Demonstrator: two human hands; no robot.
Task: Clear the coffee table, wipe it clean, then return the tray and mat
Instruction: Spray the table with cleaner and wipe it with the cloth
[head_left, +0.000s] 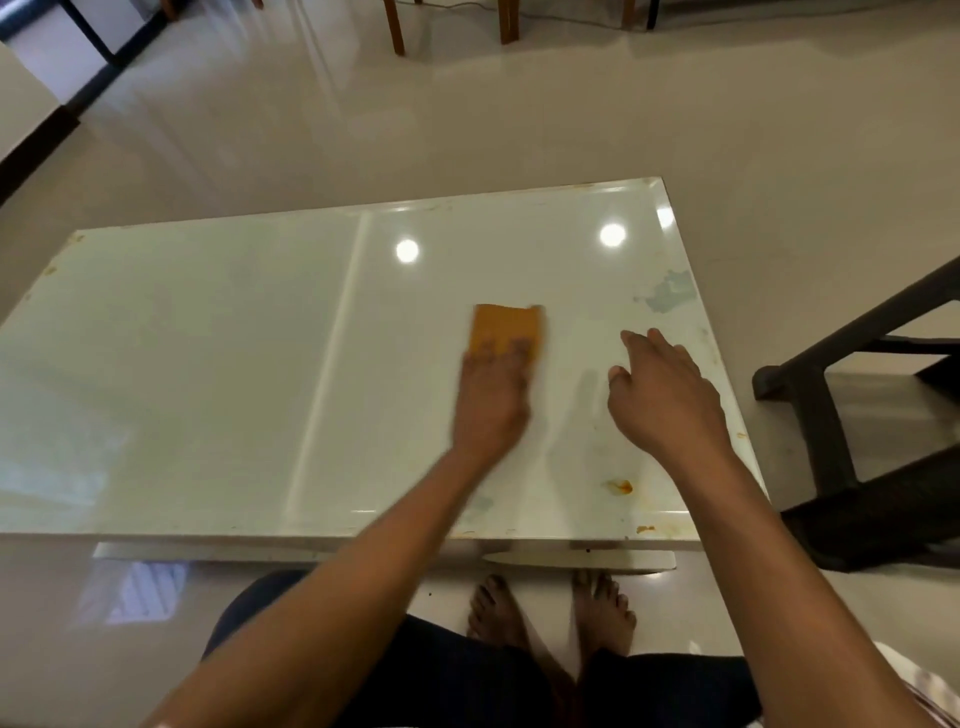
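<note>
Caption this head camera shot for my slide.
Left hand wipes the white coffee table with an orange cloth.

Both bare forearms reach forward from the lower edge of the view. Left hand (491, 395): palm down, fingers extended and laid flat on the cloth (506, 330), outline blurred. Right hand (667, 400): palm down, fingers relaxed and slightly spread, holding nothing; contact with the worktop (208, 338) cannot be told. Bare feet (550, 613) show below.
</note>
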